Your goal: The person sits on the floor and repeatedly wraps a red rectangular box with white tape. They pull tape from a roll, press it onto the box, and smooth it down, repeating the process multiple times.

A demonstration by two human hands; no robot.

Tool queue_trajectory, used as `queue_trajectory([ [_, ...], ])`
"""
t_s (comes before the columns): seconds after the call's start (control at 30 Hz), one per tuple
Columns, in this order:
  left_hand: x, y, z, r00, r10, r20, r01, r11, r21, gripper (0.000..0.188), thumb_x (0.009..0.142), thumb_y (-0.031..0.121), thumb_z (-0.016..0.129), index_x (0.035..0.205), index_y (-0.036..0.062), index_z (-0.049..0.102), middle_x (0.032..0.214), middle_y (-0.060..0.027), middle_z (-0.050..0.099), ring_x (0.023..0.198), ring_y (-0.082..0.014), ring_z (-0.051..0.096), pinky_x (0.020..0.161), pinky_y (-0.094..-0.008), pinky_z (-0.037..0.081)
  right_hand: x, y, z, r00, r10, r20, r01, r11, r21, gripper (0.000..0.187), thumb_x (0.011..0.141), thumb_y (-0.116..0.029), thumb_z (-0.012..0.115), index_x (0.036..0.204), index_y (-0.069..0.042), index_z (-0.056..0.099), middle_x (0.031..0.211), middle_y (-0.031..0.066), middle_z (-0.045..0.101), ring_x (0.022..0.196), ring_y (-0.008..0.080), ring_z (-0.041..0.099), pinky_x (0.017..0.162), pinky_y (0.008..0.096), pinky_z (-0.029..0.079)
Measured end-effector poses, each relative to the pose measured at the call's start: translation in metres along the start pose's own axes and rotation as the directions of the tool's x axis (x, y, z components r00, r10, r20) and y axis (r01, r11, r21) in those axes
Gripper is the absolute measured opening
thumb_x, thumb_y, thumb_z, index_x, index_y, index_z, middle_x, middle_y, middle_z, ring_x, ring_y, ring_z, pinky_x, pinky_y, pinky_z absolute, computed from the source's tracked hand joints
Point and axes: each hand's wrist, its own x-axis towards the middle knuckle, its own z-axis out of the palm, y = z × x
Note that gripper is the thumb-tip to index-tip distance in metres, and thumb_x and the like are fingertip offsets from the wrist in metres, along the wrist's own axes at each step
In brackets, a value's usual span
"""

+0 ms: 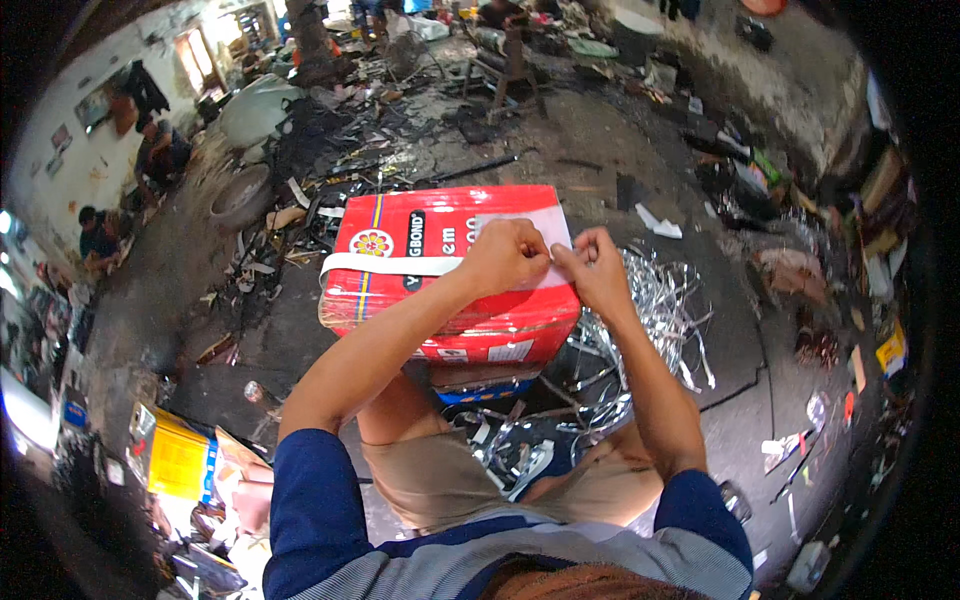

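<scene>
A red carton (450, 320) stands in front of my knees, with a flower emblem and dark lettering on its glossy top. Across that top runs a flat white strip (390, 264), which goes out of sight under my left wrist. My left hand (508, 258) is over the right half of the carton, its fingers closed in a pinch. Close beside it, at the carton's right edge, my right hand (597, 272) has its thumb and curled fingers together. Whatever the fingertips hold is too small to make out. A pale sheet (550, 222) lies on the top around the fingers.
A tangle of shiny silver strips (665, 310) lies right of the carton, spreading beneath it. Yellow packaging (180, 460) sits at the lower left. Scraps litter the dark floor (600, 150). Two people (160, 155) crouch by the left wall; a wooden chair (505, 75) stands farther back.
</scene>
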Motion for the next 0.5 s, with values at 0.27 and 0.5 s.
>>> queue_trajectory([
  [0.27,0.001,0.0,0.026,0.988,0.056,-0.147,-0.089,0.969,-0.23,0.01,0.077,0.009,0.073,0.081,-0.0006,0.072,0.074,-0.0111,0.065,0.066,-0.019,0.062,0.06,-0.0321,0.048,0.005,0.016,-0.01,0.988,-0.097,0.121,0.089,0.994,0.07,0.032,0.098,-0.02,0.062,0.072,-0.006,0.05,0.065,-0.0057,0.042,0.06,0.0048,0.037,0.052,0.0251,0.032],
  [0.5,0.01,0.004,0.035,0.984,0.048,-0.17,-0.098,0.951,-0.295,0.008,0.078,0.006,0.072,0.08,-0.002,0.072,0.072,-0.011,0.064,0.065,-0.0177,0.062,0.06,-0.0313,0.048,-0.014,0.016,-0.005,0.854,0.409,0.322,-0.495,0.45,0.743,0.02,0.1,-0.024,0.059,0.083,-0.015,0.054,0.061,-0.0073,0.041,0.045,0.0028,0.036,0.037,0.0181,0.026],
])
